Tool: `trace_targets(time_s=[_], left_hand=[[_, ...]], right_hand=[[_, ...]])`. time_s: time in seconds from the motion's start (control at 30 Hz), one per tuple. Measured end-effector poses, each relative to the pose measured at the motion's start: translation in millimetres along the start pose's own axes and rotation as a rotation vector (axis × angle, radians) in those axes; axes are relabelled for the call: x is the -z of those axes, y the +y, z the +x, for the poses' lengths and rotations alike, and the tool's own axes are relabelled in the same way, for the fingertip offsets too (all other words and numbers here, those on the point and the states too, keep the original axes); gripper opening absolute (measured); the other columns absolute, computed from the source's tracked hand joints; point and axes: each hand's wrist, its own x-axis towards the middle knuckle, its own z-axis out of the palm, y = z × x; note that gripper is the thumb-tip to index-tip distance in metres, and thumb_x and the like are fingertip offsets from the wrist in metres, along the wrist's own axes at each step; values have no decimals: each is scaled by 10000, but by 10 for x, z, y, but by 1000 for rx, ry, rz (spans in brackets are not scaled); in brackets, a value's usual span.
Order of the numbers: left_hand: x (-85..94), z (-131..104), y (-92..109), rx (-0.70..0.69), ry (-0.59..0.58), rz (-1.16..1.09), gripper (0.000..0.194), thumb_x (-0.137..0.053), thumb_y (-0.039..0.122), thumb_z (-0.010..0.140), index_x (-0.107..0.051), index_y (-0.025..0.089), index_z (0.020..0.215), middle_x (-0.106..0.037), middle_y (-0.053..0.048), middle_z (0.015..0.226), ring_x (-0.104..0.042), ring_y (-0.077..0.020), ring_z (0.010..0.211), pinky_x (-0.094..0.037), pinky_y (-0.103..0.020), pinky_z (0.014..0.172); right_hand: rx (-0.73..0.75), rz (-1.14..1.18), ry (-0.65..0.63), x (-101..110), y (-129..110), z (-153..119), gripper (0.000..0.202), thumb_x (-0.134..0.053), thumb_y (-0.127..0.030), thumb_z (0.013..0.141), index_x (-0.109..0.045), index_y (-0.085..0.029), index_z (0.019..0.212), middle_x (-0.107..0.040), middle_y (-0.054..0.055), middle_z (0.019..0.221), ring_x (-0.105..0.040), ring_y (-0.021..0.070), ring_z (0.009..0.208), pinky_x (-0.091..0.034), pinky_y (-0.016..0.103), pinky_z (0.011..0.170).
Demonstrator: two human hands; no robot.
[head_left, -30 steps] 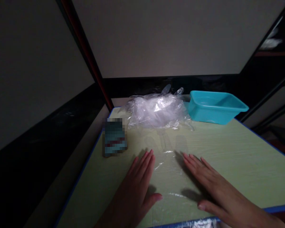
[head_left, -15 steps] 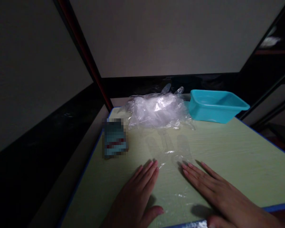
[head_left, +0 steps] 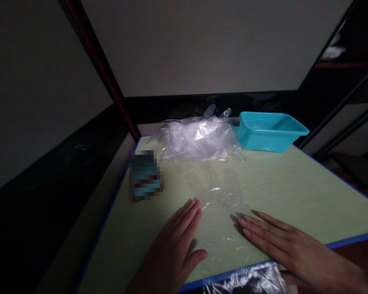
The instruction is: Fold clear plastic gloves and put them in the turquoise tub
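My left grip and right grip: both released, fingers outstretched, palms down, nothing clasped. Between them a clear plastic glove lies flat on the worktop, its fingers pointing away from me; crinkled film, apparently its cuff, hangs over the near edge. Fingertip contact: can't make out. Should handle nearly weightless, limp, slick, easily torn; best pinched at the cuff, I judge. Glove see-through, glossy along its creases. Worktop pale, faintly grained, blue-edged. Beyond, a crumpled heap of clear plastic, next to a smooth turquoise tub, oblong, rim flared.
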Motion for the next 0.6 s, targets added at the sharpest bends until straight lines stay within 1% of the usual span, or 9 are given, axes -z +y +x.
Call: trace_targets(time_s=[0.07,0.1,0.23,0.27,0.33,0.43,0.5,0.53,0.6], left_hand=[[1,-1,3,-2,7,6,751,-523,106,816,-107,259,1422,-221,-69,1479,-230,-239,1334,-329,-483,1030],[1,-1,5,-3,11,7,749,-527,108,817,-113,261,1422,-225,-68,1477,-237,-239,1332,-333,-479,1029],[-4,-7,5,-12,25,15,757,-541,114,814,-116,260,1423,-239,-60,1473,-255,-233,1326,-343,-456,1033],[-4,-11,6,-19,28,19,760,-551,126,813,-117,262,1423,-244,-56,1472,-260,-232,1325,-345,-450,1033],[1,-23,11,-44,33,25,778,-587,180,810,-117,269,1423,-254,-51,1469,-270,-232,1322,-350,-440,1033],[24,-36,19,-112,29,18,879,-673,343,766,-98,262,1426,-270,-65,1462,-294,-244,1311,-353,-427,1034],[35,-33,6,-162,6,11,915,-683,419,741,-106,237,1428,-278,-78,1457,-301,-256,1307,-349,-423,1035],[33,-28,-10,-187,-4,14,878,-661,413,761,-120,226,1428,-281,-80,1455,-302,-258,1306,-349,-419,1033],[6,-13,-59,-240,-3,30,742,-576,325,829,-151,211,1426,-288,-76,1451,-308,-253,1303,-354,-404,1028]], right_hand=[[17,-7,14,11,-12,56,664,-466,-310,892,-116,-139,1430,-245,84,1450,-237,214,1323,-232,396,1083],[34,-2,18,16,-13,78,648,-460,-309,898,-127,-139,1428,-257,83,1445,-241,210,1321,-245,389,1079],[100,5,6,38,-4,110,690,-485,-454,867,-195,-152,1415,-281,78,1432,-257,212,1311,-263,369,1068],[106,12,-1,49,-5,112,685,-490,-463,861,-212,-165,1412,-279,73,1433,-261,213,1308,-264,368,1066],[90,42,-26,86,-17,124,636,-487,-429,875,-231,-194,1408,-267,61,1438,-267,213,1303,-272,372,1059],[49,126,-67,182,-54,166,564,-432,-370,907,-239,-193,1407,-243,57,1447,-261,216,1305,-291,392,1047],[24,199,-49,258,-77,196,534,-393,-341,920,-242,-185,1407,-242,54,1449,-259,211,1307,-295,392,1045],[10,237,-23,295,-85,208,522,-385,-328,922,-245,-193,1407,-255,46,1446,-268,203,1304,-300,381,1043],[-28,304,38,352,-90,221,505,-388,-304,923,-253,-230,1404,-297,23,1431,-307,186,1288,-323,355,1032]])
